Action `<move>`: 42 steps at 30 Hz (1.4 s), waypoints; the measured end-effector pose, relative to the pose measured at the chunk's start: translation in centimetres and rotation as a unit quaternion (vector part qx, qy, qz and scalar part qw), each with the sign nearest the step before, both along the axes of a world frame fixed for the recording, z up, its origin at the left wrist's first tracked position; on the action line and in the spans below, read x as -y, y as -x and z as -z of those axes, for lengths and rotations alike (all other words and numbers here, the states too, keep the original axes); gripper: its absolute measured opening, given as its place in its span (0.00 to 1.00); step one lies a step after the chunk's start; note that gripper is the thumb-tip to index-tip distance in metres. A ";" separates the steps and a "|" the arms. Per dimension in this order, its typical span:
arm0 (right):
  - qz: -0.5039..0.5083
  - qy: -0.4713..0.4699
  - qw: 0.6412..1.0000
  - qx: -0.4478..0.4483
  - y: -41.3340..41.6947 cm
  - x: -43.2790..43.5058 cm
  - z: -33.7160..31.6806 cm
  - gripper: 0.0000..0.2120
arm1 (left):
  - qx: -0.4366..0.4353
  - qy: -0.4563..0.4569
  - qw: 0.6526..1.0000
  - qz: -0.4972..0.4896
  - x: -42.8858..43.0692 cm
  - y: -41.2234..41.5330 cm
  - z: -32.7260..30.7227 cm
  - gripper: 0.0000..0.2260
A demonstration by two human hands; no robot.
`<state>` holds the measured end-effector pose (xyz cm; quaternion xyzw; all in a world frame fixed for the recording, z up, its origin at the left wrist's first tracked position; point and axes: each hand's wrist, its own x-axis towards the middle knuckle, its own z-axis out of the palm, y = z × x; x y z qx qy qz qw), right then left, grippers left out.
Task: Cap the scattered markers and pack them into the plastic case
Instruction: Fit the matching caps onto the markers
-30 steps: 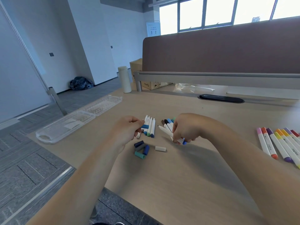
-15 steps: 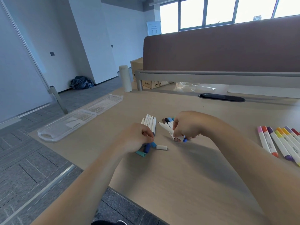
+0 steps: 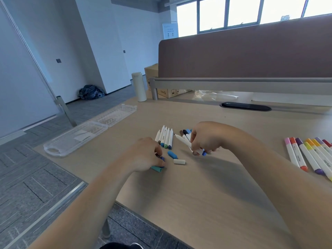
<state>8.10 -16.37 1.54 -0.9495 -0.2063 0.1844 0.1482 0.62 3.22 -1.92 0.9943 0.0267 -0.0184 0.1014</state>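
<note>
Left grip: the left hand [image 3: 147, 155] has dropped from the marker row [image 3: 165, 137] onto the loose caps and pinches a dark blue cap [image 3: 162, 159].
Right grip: the right hand [image 3: 206, 139] clutches a marker bundle [image 3: 185, 140].
Case: the plastic case [image 3: 77, 139] lies at ten o'clock on the tabletop [image 3: 206, 203].
Meaning: capping probably comes next.

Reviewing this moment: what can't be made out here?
Head view, all:
- Whether the left hand grips a cap: it covers the dark caps beside the teal cap.
- How many markers the right hand grips: the hand hides their middles.
- The coloured marker row: cut off by the right edge.
- The wall sign: text too small.
</note>
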 end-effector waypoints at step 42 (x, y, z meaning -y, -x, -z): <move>-0.108 -0.067 0.989 -0.070 2.3 0.2 -1.9 0.03 | 0.111 0.590 0.764 -0.237 -0.4 -1.4 -0.1 0.06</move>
